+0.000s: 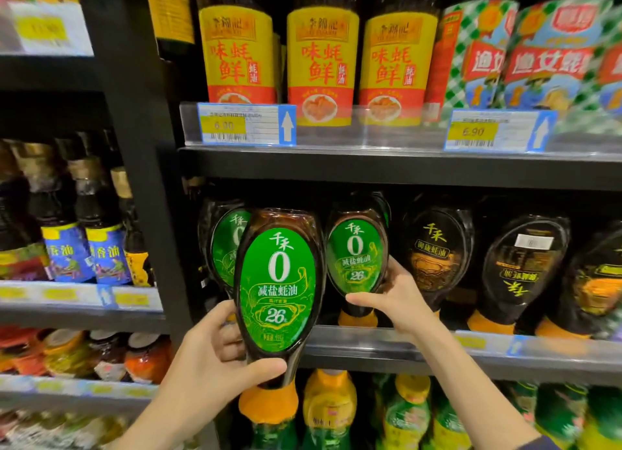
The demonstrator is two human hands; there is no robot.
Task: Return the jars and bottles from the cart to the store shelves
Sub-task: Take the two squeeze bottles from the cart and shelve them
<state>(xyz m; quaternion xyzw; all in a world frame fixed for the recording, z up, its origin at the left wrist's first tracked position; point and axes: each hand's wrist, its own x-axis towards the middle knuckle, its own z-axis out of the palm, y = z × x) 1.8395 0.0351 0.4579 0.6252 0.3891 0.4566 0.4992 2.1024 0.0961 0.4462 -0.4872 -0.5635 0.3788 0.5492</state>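
My left hand (215, 352) grips the narrow lower part of a dark squeeze bottle with a green oval label (277, 291) and an orange cap at the bottom, held in front of the middle shelf (387, 340). My right hand (395, 298) holds the lower part of a second bottle with the same green label (356, 254), which stands cap-down on that shelf. A third green-label bottle (223, 244) stands behind the one in my left hand, partly hidden. No cart is in view.
Dark bottles with gold labels (434, 251) fill the middle shelf to the right. Yellow-label sauce bottles (323, 66) stand on the shelf above. Blue-label bottles (84, 251) and jars (141, 352) sit in the left bay. Green and yellow bottles (407, 412) stand below.
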